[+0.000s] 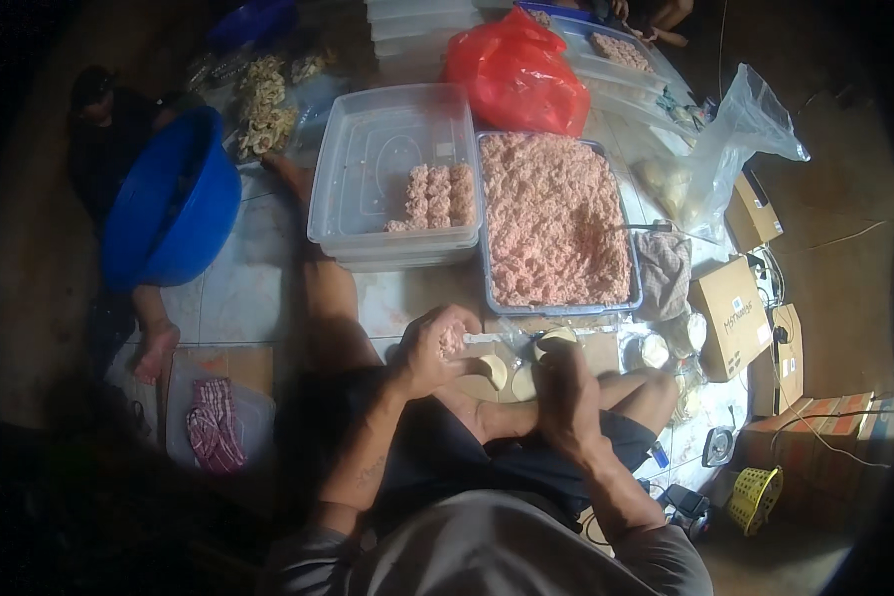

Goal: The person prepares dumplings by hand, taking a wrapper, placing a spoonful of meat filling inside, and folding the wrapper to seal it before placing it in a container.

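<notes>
Low in front of me, my left hand is curled around a lump of pinkish minced filling. Close beside its fingers shows a pale, thin round wrapper. My right hand is closed and in shadow; whatever it may hold is hidden. More pale round wrappers lie next to it, partly covered by the hand. Beyond both hands stands a tray full of pink minced filling. To its left, a clear plastic tub on stacked tubs holds rows of shaped filling pieces.
A red plastic bag sits behind the trays, with a clear bag at right. Cardboard boxes and a yellow basket line the right side. At left, another person is beside a blue basin. My bent legs flank the work spot.
</notes>
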Tool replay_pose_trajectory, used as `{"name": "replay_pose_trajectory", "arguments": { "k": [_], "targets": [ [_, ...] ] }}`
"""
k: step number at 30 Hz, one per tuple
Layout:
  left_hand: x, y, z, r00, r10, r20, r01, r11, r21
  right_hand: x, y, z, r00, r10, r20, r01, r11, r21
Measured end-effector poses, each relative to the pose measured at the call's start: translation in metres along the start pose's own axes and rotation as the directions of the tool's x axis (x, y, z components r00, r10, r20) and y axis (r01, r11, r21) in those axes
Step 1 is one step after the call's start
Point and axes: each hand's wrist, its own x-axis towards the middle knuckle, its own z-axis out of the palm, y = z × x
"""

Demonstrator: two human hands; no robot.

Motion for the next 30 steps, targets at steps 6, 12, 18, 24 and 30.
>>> {"name": "replay_pose_trajectory", "arguments": {
  "k": [6,12,18,24,30],
  "targets": [
    [0.002,-0.008,0.000,0.955,-0.161,0.250,0.086,0.954,0.286,0.010,0.012,-0.013,0.920,-0.290,0.265,0.350,0.911,-0.218],
    [-0.009,-0.028,0.003,0.989,-0.013,0.148,-0.023,0.972,0.235,0.014,0.004,-0.007,0.839,-0.490,0.236,0.528,0.838,-0.140],
    [-0.006,-0.011,-0.032,0.915,-0.082,0.394,0.255,0.875,-0.411,0.006,-0.006,-0.033,0.950,-0.305,0.065,0.311,0.939,-0.144],
    [-0.006,-0.012,-0.008,0.953,-0.130,0.273,0.157,0.984,-0.080,0.005,-0.017,-0.020,0.971,-0.162,0.178,0.197,0.960,-0.200],
    [-0.012,-0.011,0.009,0.978,-0.123,0.167,0.085,0.971,0.222,0.008,-0.002,-0.004,0.969,-0.200,0.143,0.223,0.961,-0.164]
  ]
}}
